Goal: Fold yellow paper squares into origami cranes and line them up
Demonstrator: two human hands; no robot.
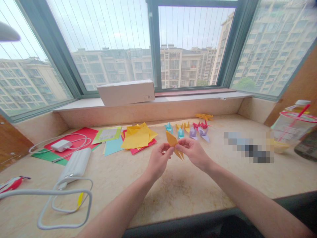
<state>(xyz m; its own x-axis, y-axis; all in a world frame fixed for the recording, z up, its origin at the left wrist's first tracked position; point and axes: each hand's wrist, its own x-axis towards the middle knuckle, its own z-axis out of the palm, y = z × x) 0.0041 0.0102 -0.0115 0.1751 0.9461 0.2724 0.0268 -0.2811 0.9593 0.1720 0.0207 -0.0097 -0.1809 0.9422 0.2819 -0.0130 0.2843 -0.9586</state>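
A folded piece of orange-yellow origami paper [171,138] is held up between both hands above the stone counter. My left hand [160,157] pinches its left edge with thumb and fingers. On the other side, my right hand [194,152] grips it between thumb and forefinger. The paper has a pointed top and two narrow points hanging below. Just behind the hands stand several small folded paper cranes: blue ones [181,133], purple ones [203,133], red ones [204,124] and yellow ones [186,126].
Left of the hands lies a pile of yellow paper sheets [136,138] over red ones. Farther left are a white power bank [76,162], a charger [61,145] and looping cables. A white box [126,93] rests on the sill. A plastic cup [288,129] stands at the right.
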